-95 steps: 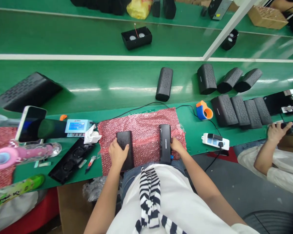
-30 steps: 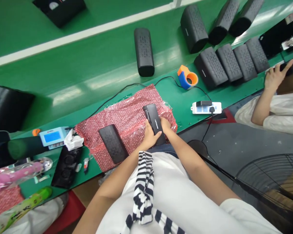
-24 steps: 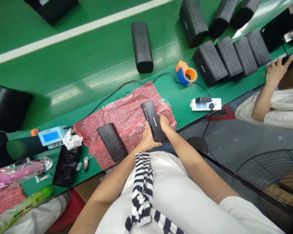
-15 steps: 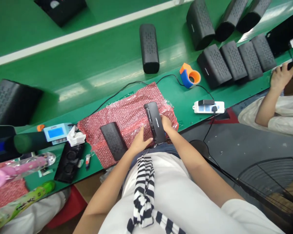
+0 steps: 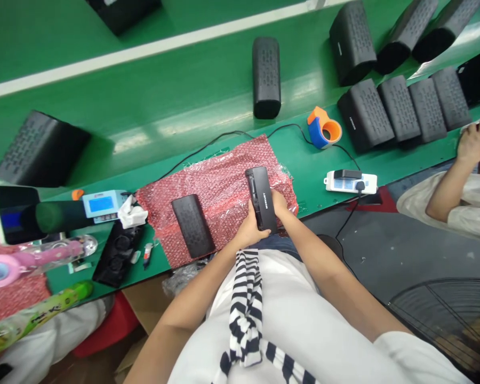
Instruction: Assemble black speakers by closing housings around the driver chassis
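A black speaker housing (image 5: pixel 267 205) with white lettering stands tilted over the red bubble wrap, close to my waist. My left hand (image 5: pixel 251 226) grips its near left edge, with the thumb along the bottom end. On the other side, my right hand (image 5: pixel 279 202) holds the right edge, its fingers partly hidden behind the housing. Recesses show along the housing's open left side. To the left, a black patterned speaker cover (image 5: pixel 192 225) lies on the bubble wrap (image 5: pixel 228 181), apart from both hands.
An orange and blue tape dispenser (image 5: pixel 324 128) and a white power strip (image 5: pixel 351 182) are on the right. Several black speakers (image 5: pixel 366 114) stand beyond. A light-blue meter (image 5: pixel 100 205) and a black tray-like part (image 5: pixel 118 253) lie left. A co-worker's hand (image 5: pixel 474 141) is at far right.
My left hand has moved right and closed on the housing's left edge; before, its thumb and fingers were apart beside it. The whole view has shifted slightly.
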{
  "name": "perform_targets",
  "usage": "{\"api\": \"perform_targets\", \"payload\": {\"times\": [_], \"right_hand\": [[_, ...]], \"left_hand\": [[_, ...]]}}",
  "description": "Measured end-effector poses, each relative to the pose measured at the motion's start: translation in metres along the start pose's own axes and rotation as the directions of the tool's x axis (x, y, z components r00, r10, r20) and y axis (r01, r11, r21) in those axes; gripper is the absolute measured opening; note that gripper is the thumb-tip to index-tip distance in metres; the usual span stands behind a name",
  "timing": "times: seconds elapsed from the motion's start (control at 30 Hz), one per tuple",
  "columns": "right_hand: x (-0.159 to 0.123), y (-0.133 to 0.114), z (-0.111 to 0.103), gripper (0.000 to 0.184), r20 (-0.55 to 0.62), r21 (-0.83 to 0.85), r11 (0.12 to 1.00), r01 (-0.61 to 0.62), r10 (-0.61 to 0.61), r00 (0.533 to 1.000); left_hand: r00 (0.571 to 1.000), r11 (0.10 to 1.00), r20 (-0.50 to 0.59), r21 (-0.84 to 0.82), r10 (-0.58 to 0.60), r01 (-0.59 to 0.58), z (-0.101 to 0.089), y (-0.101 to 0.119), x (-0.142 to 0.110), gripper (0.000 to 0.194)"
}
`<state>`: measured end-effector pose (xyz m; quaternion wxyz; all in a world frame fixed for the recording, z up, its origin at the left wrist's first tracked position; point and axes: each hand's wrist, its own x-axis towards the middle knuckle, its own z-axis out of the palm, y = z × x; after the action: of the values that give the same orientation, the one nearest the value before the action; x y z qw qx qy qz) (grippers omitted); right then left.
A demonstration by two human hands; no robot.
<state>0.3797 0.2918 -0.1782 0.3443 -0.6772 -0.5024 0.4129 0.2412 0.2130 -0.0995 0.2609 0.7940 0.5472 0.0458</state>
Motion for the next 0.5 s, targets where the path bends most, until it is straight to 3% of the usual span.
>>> {"api": "perform_targets", "payload": {"times": [0.17,0.37,0.43,0.5], "right_hand": [[0.003,0.000,0.002,0.032,-0.004,-0.008,1.000,-0.005,0.005,1.000],[0.004,0.000,-0.002,0.032,0.025,-0.021,0.999,0.033,-0.032,0.999],[0.004,0.002,-0.003,0.032,0.037,-0.026,0.998,0.055,-0.054,0.998],[0.005,0.002,-0.001,0.032,0.043,-0.029,0.998,0.063,-0.062,0.997]], "left_hand": [[1.000,0.999,-0.022,0.035,0.020,-0.019,0.005,-0.004,-0.001,0.137],[0.995,0.995,-0.035,-0.039,0.090,-0.091,0.007,-0.019,0.002,0.128],[0.992,0.987,-0.063,-0.115,0.106,-0.113,0.005,-0.025,0.006,0.107],[0.993,0.972,-0.109,-0.221,0.051,-0.075,-0.002,-0.031,0.011,0.078]]}}
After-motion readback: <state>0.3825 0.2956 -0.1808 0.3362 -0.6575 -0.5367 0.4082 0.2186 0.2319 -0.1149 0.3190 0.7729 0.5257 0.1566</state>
